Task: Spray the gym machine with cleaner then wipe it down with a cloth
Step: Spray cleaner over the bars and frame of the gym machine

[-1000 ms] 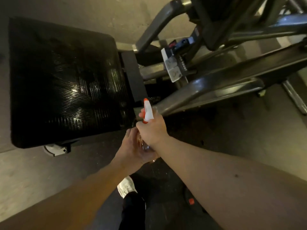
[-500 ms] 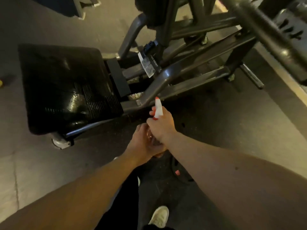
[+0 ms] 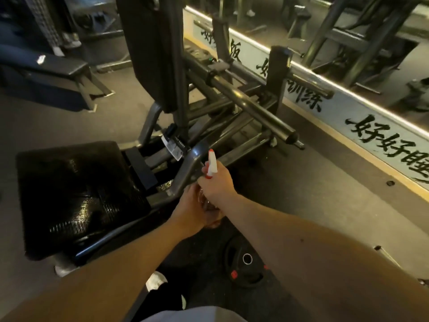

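The gym machine has a black ribbed foot platform (image 3: 76,196) at the left and a dark steel frame (image 3: 234,117) running up and to the right. A spray bottle with a white and red head (image 3: 211,165) points toward the frame's bent tube. My right hand (image 3: 218,184) is closed around the bottle's neck at the trigger. My left hand (image 3: 192,210) cups the clear bottle body from below, mostly hiding it. No cloth is visible.
A black weight plate (image 3: 246,261) lies on the dark floor mat just right of my feet. A wall strip with black characters (image 3: 371,133) and a mirror run along the right. A padded bench (image 3: 55,68) stands at the back left.
My view has lifted and pulled back, showing more of the frame, the wall and the bench. Both hands keep the same hold on the bottle, now nearer the frame's tube.
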A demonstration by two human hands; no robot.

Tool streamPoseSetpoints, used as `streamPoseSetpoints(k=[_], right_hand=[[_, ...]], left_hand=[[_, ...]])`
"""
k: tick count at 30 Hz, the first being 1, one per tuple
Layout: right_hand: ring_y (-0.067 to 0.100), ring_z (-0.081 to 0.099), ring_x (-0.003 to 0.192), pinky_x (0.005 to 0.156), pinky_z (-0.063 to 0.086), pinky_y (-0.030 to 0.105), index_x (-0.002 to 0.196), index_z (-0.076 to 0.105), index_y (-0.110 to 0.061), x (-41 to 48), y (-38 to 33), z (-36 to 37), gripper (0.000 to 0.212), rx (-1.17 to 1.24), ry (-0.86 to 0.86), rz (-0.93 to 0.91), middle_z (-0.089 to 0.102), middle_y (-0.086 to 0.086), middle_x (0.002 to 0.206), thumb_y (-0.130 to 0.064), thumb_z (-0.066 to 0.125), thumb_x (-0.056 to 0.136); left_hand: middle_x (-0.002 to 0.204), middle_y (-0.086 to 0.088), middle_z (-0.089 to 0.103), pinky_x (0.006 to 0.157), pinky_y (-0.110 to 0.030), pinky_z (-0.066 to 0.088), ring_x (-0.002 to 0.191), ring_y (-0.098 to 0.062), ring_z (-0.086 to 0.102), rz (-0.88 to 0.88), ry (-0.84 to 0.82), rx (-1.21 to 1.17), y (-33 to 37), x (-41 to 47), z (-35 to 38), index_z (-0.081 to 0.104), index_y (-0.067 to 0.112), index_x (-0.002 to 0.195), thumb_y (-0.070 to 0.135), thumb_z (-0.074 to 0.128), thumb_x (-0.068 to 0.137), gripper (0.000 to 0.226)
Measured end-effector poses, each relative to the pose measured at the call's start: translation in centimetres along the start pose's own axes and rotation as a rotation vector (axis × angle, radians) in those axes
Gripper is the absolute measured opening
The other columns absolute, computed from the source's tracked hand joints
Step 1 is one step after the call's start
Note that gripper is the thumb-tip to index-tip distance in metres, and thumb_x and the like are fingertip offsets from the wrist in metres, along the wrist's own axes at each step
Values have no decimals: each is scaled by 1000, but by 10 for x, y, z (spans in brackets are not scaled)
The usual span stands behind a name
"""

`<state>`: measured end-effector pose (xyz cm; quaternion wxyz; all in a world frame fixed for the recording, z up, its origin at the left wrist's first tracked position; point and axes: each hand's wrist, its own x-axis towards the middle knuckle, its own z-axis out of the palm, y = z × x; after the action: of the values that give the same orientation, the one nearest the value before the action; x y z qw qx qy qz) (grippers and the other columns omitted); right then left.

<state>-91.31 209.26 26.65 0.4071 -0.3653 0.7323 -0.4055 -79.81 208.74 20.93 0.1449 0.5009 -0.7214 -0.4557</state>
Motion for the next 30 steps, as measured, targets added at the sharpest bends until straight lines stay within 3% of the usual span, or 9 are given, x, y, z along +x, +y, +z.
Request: streamPoseSetpoints(k=[4, 6, 11, 15, 18, 20, 24, 28, 30], right_hand=[[10, 57, 94, 83, 45, 27, 132, 54, -19, -3, -13, -35, 39, -36, 48, -46, 57, -7, 100, -10, 65, 96], [15, 60, 100, 86, 47, 29, 131, 54, -18, -1, -17, -49, 37, -64, 92, -44, 58, -6, 100, -12, 65, 97], [11, 59, 96, 90, 50, 32, 118, 52, -27, 17, -26, -79, 28, -79, 176, 33, 58, -6, 102, -15, 66, 97], [11, 60, 90, 87, 53, 35, 113, 58, -21, 30, -36, -99, 18, -124, 271, 105, 59, -6, 96, -16, 65, 96], [16, 62, 97, 90, 53, 37, 112, 57, -19, 41, -42, -112, 23, -158, 334, 155, 61, -3, 99, -14, 68, 93], [16, 61, 96, 91, 54, 36, 112, 55, -22, 50, -47, -121, 26, -158, 385, 178, 61, -3, 98, -13, 69, 93], [12, 60, 89, 91, 52, 32, 115, 59, -18, 65, -56, -143, 25, -157, 498, 176, 58, -6, 93, -11, 69, 93], [5, 58, 84, 61, 37, 9, 109, 53, -27, 71, -58, -173, 24, -247, 542, 135, 52, -13, 87, -12, 66, 95], [5, 57, 88, 59, 33, 6, 111, 46, -32, 75, -54, -191, 33, -280, 539, 104, 53, -14, 90, -12, 67, 95]], left_hand=[[136, 2, 58, 100, -40, 56, 122, -21, 61, 36, -18, -50, 30, 6, 11, 45, 26, 141, 53, 87, 57, 97], [138, 1, 56, 103, -36, 54, 126, -20, 60, 57, -31, -32, 47, 8, 12, 44, 22, 143, 34, 93, 65, 93], [128, 23, 47, 100, -7, 39, 130, 0, 45, -12, -341, -178, 81, 35, 13, 36, 33, 142, 6, 67, 98, 60], [149, -8, 52, 106, -22, 41, 140, -27, 49, -12, -380, -323, 91, 62, 21, 42, 18, 151, 26, 67, 100, 57], [138, -16, 58, 115, -46, 35, 140, -33, 46, 31, -382, -434, 112, 72, 23, 49, 19, 148, 44, 43, 107, 48], [133, -22, 58, 101, -44, 47, 124, -30, 60, 37, -452, -575, 124, 84, 25, 49, 12, 143, 34, 48, 106, 43], [140, -17, 58, 85, -52, 57, 124, -37, 59, -123, -573, -796, 156, 107, 31, 56, 23, 141, 38, 62, 92, 51], [141, -8, 56, 87, -46, 60, 131, -40, 55, -222, -685, -998, 172, 135, 63, 57, 32, 136, 14, 76, 91, 52], [141, -9, 57, 90, -50, 58, 131, -42, 54, -232, -704, -1043, 187, 144, 74, 60, 31, 135, 18, 83, 83, 58]])
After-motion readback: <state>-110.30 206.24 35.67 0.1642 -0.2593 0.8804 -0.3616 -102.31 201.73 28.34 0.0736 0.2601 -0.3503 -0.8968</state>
